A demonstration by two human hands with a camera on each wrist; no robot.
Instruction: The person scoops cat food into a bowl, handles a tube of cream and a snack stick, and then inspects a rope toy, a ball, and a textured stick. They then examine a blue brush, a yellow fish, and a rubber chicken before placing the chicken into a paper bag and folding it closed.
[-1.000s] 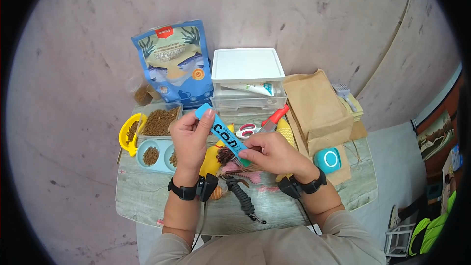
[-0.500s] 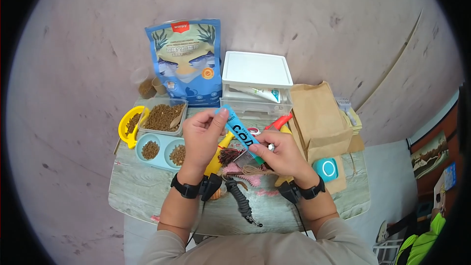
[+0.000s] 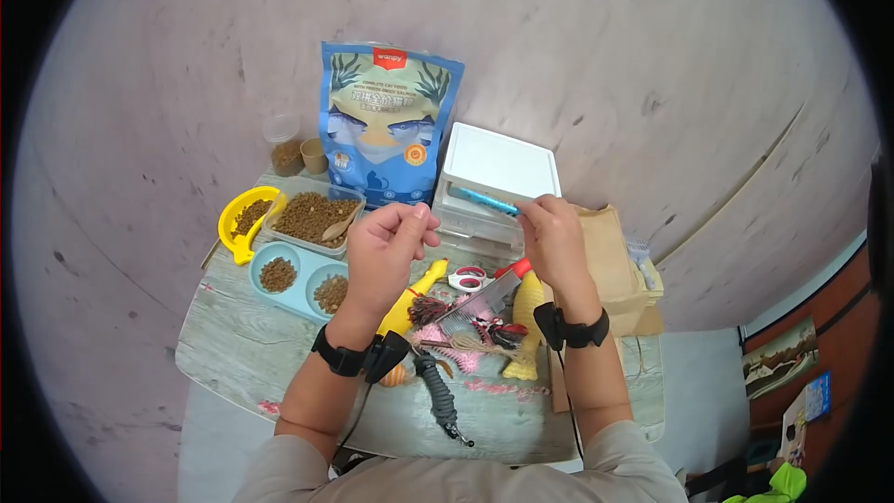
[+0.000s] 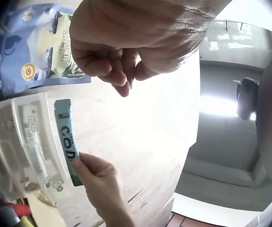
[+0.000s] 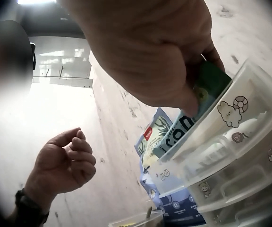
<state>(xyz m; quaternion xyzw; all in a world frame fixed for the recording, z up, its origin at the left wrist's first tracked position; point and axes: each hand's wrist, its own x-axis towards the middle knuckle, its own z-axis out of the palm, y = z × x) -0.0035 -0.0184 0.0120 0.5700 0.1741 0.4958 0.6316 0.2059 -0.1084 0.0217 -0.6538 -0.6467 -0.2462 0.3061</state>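
Here, sachet (image 4: 65, 125) between right fingers (image 4: 96, 164)

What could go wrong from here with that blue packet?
The right hand grips the blue packet by one end, so its free end might catch on the open drawer. A white tube shows through the drawer's front and could get in the way. The food bag stands close by and might get nudged.
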